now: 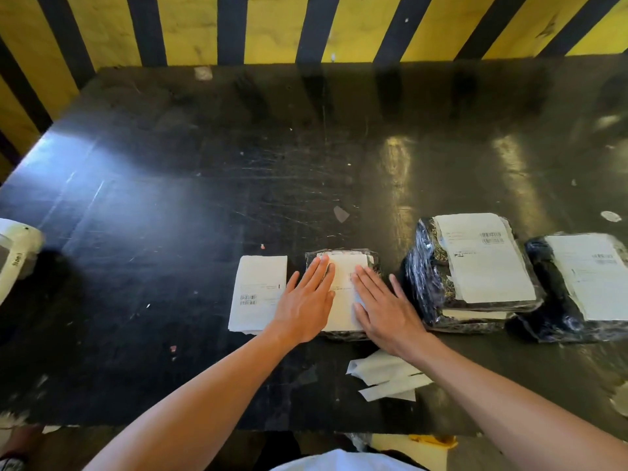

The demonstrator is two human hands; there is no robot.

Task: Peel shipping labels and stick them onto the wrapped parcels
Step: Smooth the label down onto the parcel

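Observation:
A small parcel [373, 258] wrapped in clear film lies near the front of the black table [238, 164], with a white shipping label [343, 300] on its top. My left hand [304, 305] and my right hand [384, 309] both lie flat on that label, fingers spread, holding nothing. A stack of loose white labels [256, 290] with barcodes sits just left of the parcel. To the right stand two stacked wrapped parcels [431, 277] with a label [486, 256] on top, and another labelled parcel [550, 297] beyond them.
Peeled white backing strips [387, 375] lie near the table's front edge under my right forearm. A white device [15, 256] sits at the left edge. A yellow and black striped wall [272, 25] rises behind the table. Small scraps dot the surface.

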